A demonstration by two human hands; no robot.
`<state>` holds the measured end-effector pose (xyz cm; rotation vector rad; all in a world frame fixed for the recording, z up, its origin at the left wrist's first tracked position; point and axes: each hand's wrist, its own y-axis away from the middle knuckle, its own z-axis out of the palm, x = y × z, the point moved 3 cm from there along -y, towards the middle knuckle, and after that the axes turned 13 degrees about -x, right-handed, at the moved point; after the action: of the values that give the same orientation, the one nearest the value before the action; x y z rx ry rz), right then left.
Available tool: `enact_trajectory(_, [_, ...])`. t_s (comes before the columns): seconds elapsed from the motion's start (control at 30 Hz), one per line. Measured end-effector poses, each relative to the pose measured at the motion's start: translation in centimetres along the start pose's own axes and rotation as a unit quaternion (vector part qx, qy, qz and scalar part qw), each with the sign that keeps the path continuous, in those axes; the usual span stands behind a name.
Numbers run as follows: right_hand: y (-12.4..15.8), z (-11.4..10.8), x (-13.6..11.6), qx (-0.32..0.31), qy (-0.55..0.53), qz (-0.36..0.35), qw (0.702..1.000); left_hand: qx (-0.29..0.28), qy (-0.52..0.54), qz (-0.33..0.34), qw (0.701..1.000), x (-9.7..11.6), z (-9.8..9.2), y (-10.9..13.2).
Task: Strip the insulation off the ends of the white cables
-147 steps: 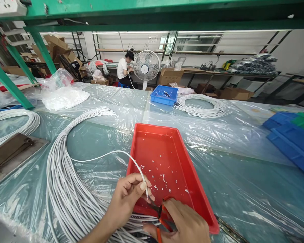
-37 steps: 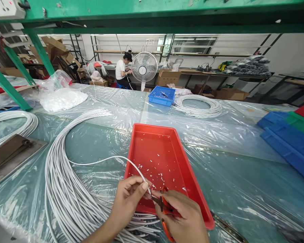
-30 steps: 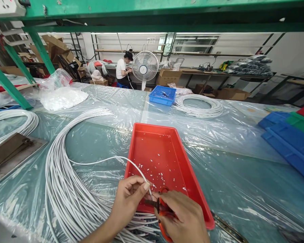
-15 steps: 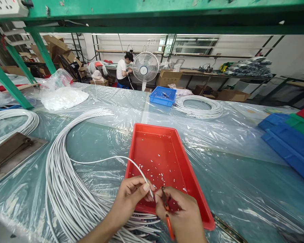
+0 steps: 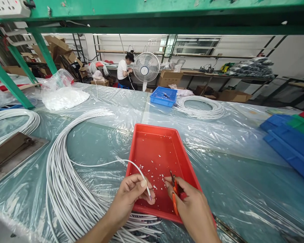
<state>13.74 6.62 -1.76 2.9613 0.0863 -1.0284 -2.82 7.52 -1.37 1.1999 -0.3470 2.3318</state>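
Observation:
Between thumb and fingers, my left hand point(image 5: 133, 192) pinches a white cable point(image 5: 145, 179) close to its cut end, where a bit of coloured inner wire shows. That cable curves back to a large bundle of white cables point(image 5: 63, 175) on the left. Orange-handled cutters point(image 5: 175, 194) are gripped in my right hand point(image 5: 192, 206), jaws pointing up and away, apart from the cable end. Both hands are above the near part of a red tray point(image 5: 157, 143), which has small white scraps point(image 5: 159, 156) scattered over its floor.
A blue tray point(image 5: 163, 96) and a coil of white cables point(image 5: 200, 107) lie farther back. Blue bins point(image 5: 291, 141) stand at right. A metal plate point(image 5: 15, 152) is at left, a long metal tool point(image 5: 228, 229) by the tray's near right corner. A person point(image 5: 123, 70) sits beyond the fan point(image 5: 146, 67).
My right hand, with the cutters, has moved right and away from the cable end. My left hand keeps its pinch on the cable, whose tip now shows coloured wire.

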Motion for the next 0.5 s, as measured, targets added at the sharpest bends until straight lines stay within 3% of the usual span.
enact_trajectory(0.17, [1.1,0.6,-0.8,-0.070,-0.180,0.004,0.981,0.016,-0.008,0.004,1.000,-0.2,-0.2,0.0])
enact_trajectory(0.27, [2.0,2.0,-1.8,-0.195,-0.357,-0.033,0.913,0.020,-0.031,0.022,0.999,0.0,-0.2,0.1])
enact_trajectory(0.37, [2.8,3.8,-2.4,-0.326,-0.421,-0.056,0.845,0.018,-0.057,0.032,0.998,0.3,-0.1,0.1])
enact_trajectory(0.5, [3.3,5.2,-2.8,-0.406,-0.416,-0.058,0.812,0.019,-0.079,0.039,0.996,0.6,0.0,0.1])
